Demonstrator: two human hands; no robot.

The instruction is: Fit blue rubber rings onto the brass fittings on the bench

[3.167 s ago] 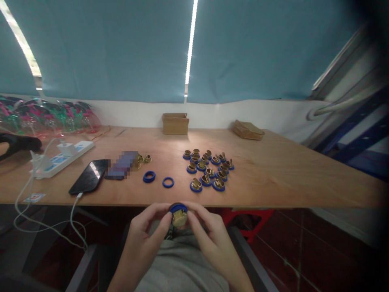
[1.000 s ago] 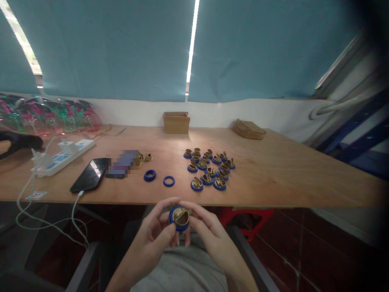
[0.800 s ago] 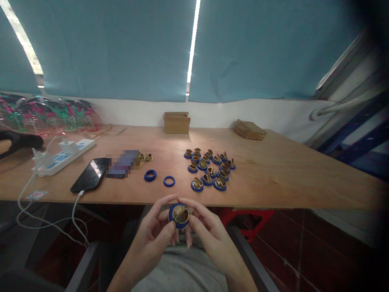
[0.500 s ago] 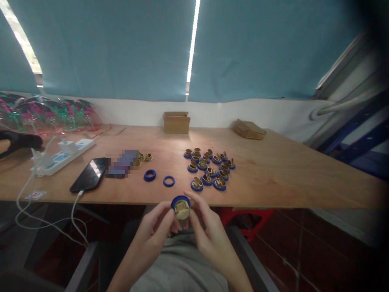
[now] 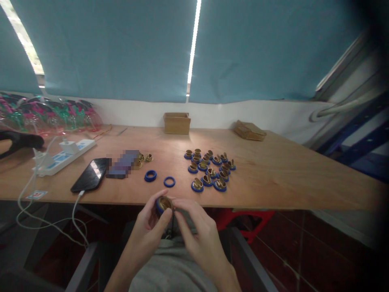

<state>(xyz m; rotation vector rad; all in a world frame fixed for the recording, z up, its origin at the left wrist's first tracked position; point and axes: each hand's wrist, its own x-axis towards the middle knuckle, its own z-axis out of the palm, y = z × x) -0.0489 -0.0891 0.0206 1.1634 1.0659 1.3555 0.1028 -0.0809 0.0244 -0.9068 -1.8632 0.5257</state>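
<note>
Over my lap, just in front of the table edge, my left hand (image 5: 148, 225) grips a round gold-coloured metal fitting with a blue ring (image 5: 164, 203), its hollow side turned up. The fingertips of my right hand (image 5: 194, 227) are closed at the fitting's right edge; what exactly they pinch is partly hidden. On the table ahead lie a single blue ring (image 5: 169, 186) and a small stack of blue rings (image 5: 150, 179). Several similar gold fittings with blue rings (image 5: 197, 185) are grouped to the right, their lids raised. A few gold fittings without visible rings (image 5: 148, 158) sit behind the stack.
Left on the wooden table (image 5: 288, 174) are a black phone (image 5: 91, 174) with a cable, a blurred-out phone-like object (image 5: 123, 164) and a white power strip (image 5: 68, 156). Bagged bottles (image 5: 51, 117) stand behind. Two cardboard boxes (image 5: 176, 123) are at the back. A red stool (image 5: 261, 221) is below.
Both hands have shifted a little to the left with the fitting. It has been turned, so its hollow inside shows now rather than the flat gold disc.
</note>
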